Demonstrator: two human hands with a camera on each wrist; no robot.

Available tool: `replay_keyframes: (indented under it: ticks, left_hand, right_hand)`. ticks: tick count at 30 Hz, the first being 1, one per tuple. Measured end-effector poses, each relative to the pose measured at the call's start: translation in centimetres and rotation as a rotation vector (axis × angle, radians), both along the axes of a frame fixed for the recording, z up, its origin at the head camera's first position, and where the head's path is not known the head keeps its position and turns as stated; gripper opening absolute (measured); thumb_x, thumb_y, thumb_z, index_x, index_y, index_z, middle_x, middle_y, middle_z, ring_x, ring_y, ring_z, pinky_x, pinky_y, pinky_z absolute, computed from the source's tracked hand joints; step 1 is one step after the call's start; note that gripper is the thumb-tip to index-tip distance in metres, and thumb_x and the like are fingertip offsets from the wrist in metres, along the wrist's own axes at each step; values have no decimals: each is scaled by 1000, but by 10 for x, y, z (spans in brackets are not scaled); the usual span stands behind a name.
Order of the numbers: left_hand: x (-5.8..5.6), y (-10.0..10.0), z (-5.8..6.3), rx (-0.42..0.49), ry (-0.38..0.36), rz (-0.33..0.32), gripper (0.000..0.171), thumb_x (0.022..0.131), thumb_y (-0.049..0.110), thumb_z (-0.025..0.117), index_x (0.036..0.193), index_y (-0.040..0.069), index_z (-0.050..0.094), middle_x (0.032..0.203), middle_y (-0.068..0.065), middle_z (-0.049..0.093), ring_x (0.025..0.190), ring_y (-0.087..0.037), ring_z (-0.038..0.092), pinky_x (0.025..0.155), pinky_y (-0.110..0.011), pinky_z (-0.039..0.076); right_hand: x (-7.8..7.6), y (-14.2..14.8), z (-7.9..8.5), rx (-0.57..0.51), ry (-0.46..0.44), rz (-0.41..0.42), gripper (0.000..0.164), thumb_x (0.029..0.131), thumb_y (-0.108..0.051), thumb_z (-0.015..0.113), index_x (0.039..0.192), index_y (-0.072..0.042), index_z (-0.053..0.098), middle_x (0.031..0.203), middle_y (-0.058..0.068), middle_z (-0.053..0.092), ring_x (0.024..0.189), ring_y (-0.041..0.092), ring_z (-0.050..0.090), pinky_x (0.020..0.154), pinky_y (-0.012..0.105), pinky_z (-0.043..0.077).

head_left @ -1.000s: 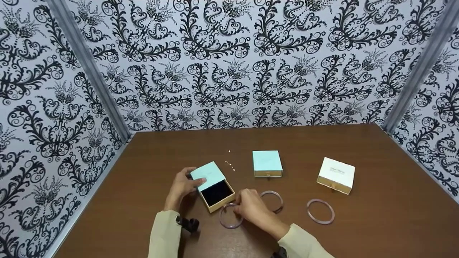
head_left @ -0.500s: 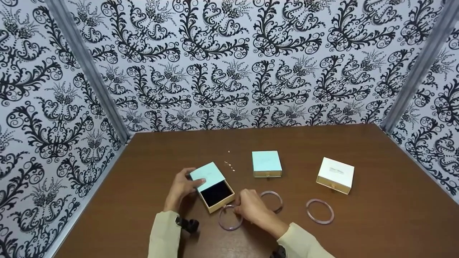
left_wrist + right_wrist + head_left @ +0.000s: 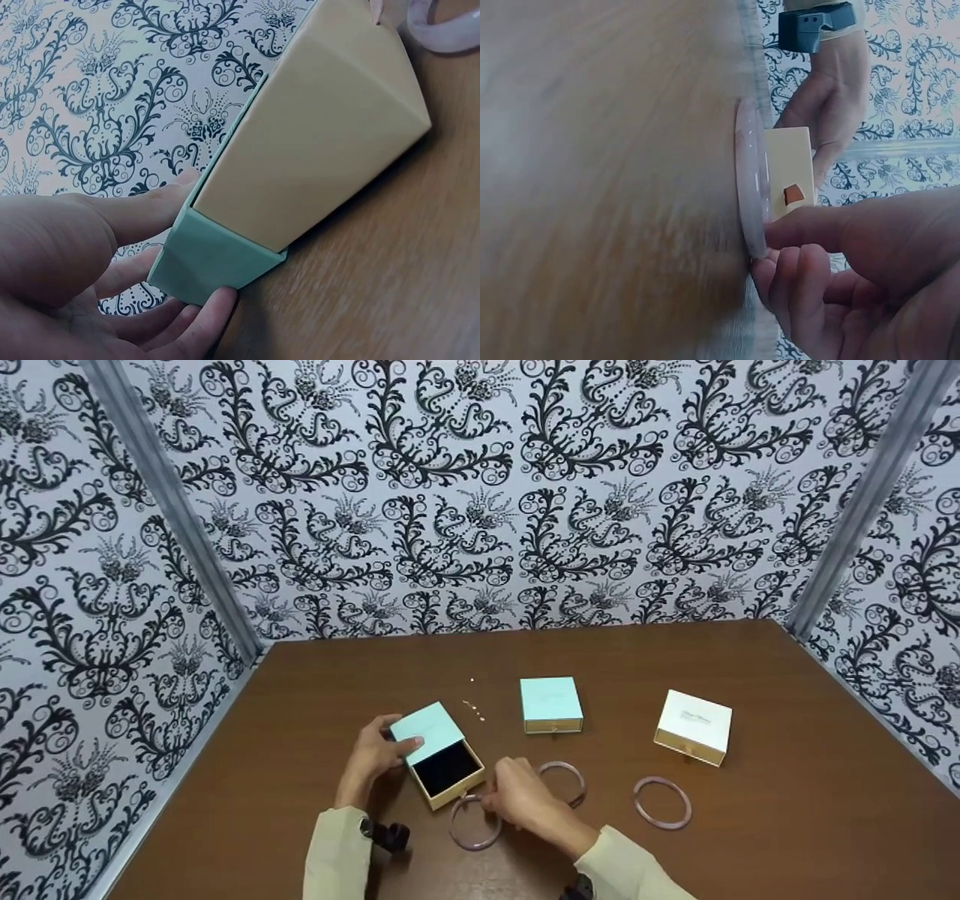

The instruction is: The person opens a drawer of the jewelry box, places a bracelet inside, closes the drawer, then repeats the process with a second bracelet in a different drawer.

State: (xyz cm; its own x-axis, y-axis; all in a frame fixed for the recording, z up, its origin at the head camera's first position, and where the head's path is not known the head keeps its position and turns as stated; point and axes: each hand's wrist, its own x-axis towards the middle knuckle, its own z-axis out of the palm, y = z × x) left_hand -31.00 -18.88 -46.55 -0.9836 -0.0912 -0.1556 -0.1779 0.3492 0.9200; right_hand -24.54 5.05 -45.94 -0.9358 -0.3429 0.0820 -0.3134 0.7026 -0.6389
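My left hand (image 3: pixel 377 751) grips the mint sleeve (image 3: pixel 430 731) of a small drawer box, thumb on top and fingers along the far side. Its cream drawer (image 3: pixel 450 795) is pulled partway out toward me, showing a black lining (image 3: pixel 446 767). In the left wrist view the drawer's plain side (image 3: pixel 307 142) sticks out of the sleeve. My right hand (image 3: pixel 517 791) pinches a pale purple bangle (image 3: pixel 474 849) between thumb and fingers, just in front of the drawer. The right wrist view shows this bangle (image 3: pixel 748 165) edge-on, close over the table.
A second bangle (image 3: pixel 581 780) lies partly behind my right hand, and a third (image 3: pixel 662 826) rests farther right. A mint box (image 3: pixel 551 701) and a white box (image 3: pixel 696 720) stand closed behind them. Tiny pale bits (image 3: pixel 474 709) lie beyond the held box. Patterned walls (image 3: pixel 465 510) edge the table.
The head view has shifted slightly, moving everything a little left in it. Both hands keep their holds on box and bangle, with hardly any movement.
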Motion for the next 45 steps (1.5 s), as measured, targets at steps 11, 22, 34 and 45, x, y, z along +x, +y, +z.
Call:
replay_keyframes:
  ticks: [11, 22, 34, 45]
  left_hand:
    - [2, -2, 0, -17, 8, -1, 66, 88, 14, 78, 145, 4, 48, 149, -31, 41, 102, -27, 62, 85, -38, 57]
    - [-1, -2, 2, -7, -3, -4, 68, 87, 15, 79, 146, 5, 47, 152, -30, 38, 104, -27, 61, 85, -36, 57]
    - [0, -2, -1, -13, 50, 5, 64, 87, 13, 78, 143, -1, 49, 146, -32, 43, 97, -26, 61, 77, -33, 56]
    - [0, -2, -2, -17, 33, 7, 66, 87, 13, 78, 144, 1, 48, 151, -30, 41, 98, -25, 61, 80, -34, 56]
  right_hand:
    - [-1, -1, 8, -60, -9, -24, 31, 77, 0, 74, 50, -10, 64, 38, -8, 47, 29, 0, 39, 33, 16, 31]
    - [-5, 2, 12, -62, -22, -10, 31, 78, -9, 80, 52, -12, 64, 38, -12, 44, 31, 0, 38, 35, 15, 28]
    - [-11, 2, 17, -64, 56, 19, 20, 71, -3, 68, 52, -11, 66, 39, -14, 42, 33, -3, 35, 38, 14, 29]
    - [-17, -3, 29, -77, -3, -11, 21, 76, -8, 77, 57, -9, 69, 41, -10, 47, 33, 1, 39, 37, 16, 32]
